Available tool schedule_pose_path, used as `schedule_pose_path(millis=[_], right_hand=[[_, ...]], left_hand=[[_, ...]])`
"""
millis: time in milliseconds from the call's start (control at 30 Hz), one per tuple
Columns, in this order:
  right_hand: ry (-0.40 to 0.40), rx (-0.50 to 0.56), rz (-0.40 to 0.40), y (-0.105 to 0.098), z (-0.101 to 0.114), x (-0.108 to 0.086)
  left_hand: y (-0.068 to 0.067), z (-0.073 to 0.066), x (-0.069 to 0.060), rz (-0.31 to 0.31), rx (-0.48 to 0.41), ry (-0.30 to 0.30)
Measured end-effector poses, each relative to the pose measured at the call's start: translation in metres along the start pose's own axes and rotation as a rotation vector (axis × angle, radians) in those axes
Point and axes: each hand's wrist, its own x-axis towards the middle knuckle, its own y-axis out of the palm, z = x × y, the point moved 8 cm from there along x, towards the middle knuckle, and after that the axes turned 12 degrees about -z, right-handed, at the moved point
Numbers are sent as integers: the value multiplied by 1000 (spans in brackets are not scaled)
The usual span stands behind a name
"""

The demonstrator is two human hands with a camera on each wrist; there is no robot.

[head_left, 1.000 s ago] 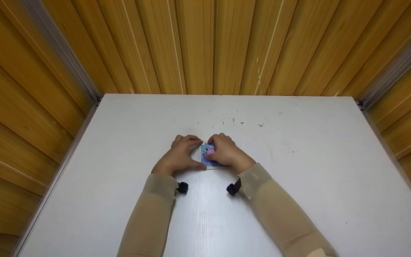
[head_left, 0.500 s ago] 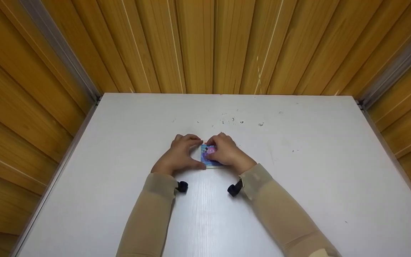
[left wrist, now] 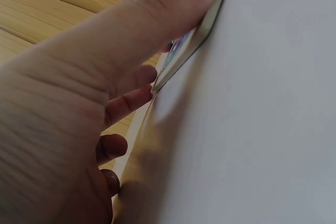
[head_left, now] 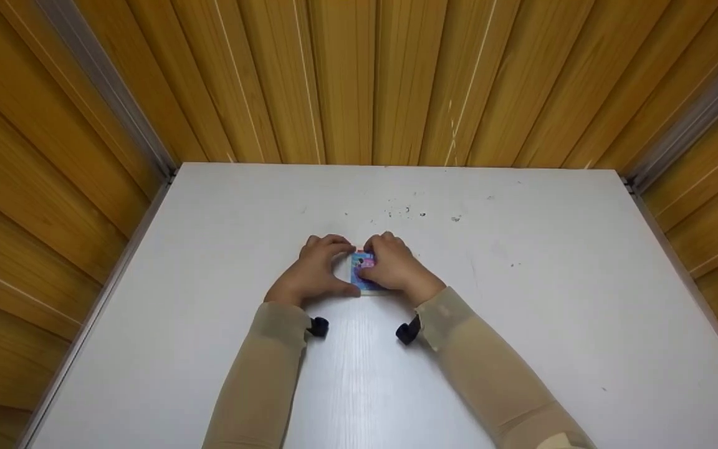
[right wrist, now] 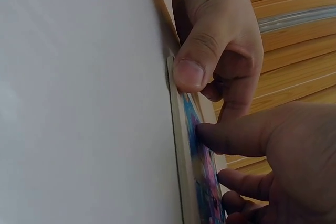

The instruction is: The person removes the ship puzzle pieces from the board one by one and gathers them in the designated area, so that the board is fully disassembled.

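Observation:
A small flat wooden picture board (head_left: pixel 357 262), with a blue, purple and pink print and a pale edge, lies on the white table. My left hand (head_left: pixel 315 269) grips its left end, thumb at the near edge and fingertips at the far edge. In the left wrist view, that thumb presses on the board's pale rim (left wrist: pixel 181 53). From the right, my right hand (head_left: pixel 396 266) holds the board with bent fingers and covers much of its right side. The right wrist view shows the right thumb on the printed face (right wrist: pixel 202 179), with fingertips farther across it.
The white table (head_left: pixel 222 212) has dark scuff marks (head_left: pixel 422 214) beyond the hands. Wood-grain panels (head_left: pixel 346 81) stand along its back and sides, with metal posts at the back corners. A black wrist device (head_left: pixel 319 327) sits at each sleeve cuff.
Over the last second my right thumb and fingers shift only slightly on the board. My left hand and the board stay where they were.

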Motion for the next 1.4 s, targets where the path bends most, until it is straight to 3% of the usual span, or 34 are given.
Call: schedule_pose_path(millis=[267, 567, 767, 1000, 1400], right_hand=[[-4, -21, 42, -16, 28, -11], [17, 15, 76, -3, 11, -2], [22, 31, 83, -5, 9, -1], [-10, 2, 95, -18, 26, -9], [-12, 55, 121, -21, 26, -2]], left_hand=[[0, -1, -1, -5, 16, 6], [2, 1, -1, 11, 3, -18], [1, -1, 0, 8, 10, 10], [4, 0, 0, 14, -2, 5], [0, 2, 0, 0, 15, 0]])
